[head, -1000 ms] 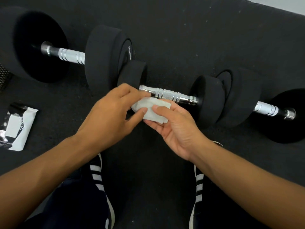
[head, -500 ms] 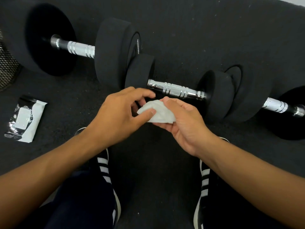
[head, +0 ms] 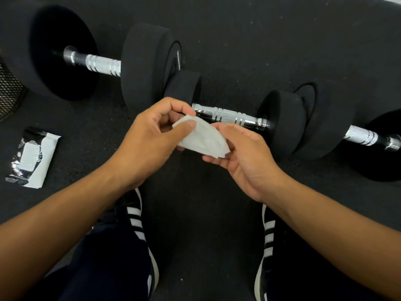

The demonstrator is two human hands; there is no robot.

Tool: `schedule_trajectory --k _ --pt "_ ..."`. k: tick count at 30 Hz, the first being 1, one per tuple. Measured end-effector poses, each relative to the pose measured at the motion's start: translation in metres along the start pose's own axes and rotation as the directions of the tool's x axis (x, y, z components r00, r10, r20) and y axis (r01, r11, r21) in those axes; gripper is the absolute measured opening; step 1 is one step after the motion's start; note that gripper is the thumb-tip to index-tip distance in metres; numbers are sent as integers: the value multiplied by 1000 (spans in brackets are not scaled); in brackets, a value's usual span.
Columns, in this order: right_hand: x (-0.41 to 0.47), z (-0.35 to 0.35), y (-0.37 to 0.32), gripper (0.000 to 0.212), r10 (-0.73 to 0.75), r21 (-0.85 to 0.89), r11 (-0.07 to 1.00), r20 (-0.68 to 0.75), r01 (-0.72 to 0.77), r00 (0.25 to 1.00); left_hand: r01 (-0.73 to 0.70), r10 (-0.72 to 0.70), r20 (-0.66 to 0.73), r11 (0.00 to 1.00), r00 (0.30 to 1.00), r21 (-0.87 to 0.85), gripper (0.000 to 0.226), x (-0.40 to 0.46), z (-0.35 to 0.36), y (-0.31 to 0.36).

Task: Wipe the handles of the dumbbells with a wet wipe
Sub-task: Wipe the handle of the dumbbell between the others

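Observation:
Three black dumbbells lie in a row on the dark floor mat. The left one has a chrome handle (head: 102, 65). The middle handle (head: 230, 116) lies just beyond my hands, and the right handle (head: 361, 135) shows partly. A folded white wet wipe (head: 204, 137) is held between both hands, a little in front of the middle handle and not touching it. My left hand (head: 149, 140) pinches the wipe's left end with thumb and fingers. My right hand (head: 245, 153) holds its right end from below.
A wet wipe packet (head: 32, 157), black and white, lies on the mat at the left. A metal mesh object (head: 8, 92) shows at the left edge. My two shoes, black with white stripes (head: 136, 222), stand below my hands.
The view has shifted so the dumbbells sit lower and to the right in frame. Both hands stayed on the wipe, and the wipe now looks spread wider between them.

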State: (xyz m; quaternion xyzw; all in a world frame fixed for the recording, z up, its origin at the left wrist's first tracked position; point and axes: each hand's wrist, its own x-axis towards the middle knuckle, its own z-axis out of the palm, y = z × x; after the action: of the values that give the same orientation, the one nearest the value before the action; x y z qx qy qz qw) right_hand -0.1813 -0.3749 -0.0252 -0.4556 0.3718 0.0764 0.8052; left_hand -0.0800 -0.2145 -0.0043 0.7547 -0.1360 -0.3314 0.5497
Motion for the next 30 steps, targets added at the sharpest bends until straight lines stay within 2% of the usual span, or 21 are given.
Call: schedule_trajectory --k 4,12,18,20,22,23,24,26,28,30 --pt "-2 -2 -4 23 -5 87 996 79 -2 997 -19 19 -58 1000 998 -3 11 2 -3 -2" --pt "1 -3 -4 17 -29 72 997 62 25 998 -30 38 -59 991 998 132 28 0 2 -2" --pt "2 -5 0 19 -26 108 994 25 24 999 -3 12 -79 994 997 111 23 1 5 0" --pt "2 -7 3 26 20 183 982 120 -42 993 1 4 -45 994 999 110 19 -1 7 -3" --pt "0 -8 9 36 86 191 972 263 -139 961 -49 52 -10 976 999 214 16 -4 7 -10" --pt "0 -8 13 36 120 180 968 287 -177 950 -87 90 3 953 996 289 18 -5 7 -12" --pt "1 -7 16 35 150 162 967 262 -197 953 -126 129 15 926 992 355 21 -6 7 -14" --pt "4 -6 22 28 190 146 968 110 -205 976 -229 241 38 847 970 480 35 -5 6 -15" --pt "8 -6 27 24 218 156 967 -88 -203 972 -320 358 65 723 932 612 42 -3 4 -12" --pt "14 -6 30 25 238 184 964 -259 -194 936 -369 447 90 589 890 719 42 -1 0 -10"
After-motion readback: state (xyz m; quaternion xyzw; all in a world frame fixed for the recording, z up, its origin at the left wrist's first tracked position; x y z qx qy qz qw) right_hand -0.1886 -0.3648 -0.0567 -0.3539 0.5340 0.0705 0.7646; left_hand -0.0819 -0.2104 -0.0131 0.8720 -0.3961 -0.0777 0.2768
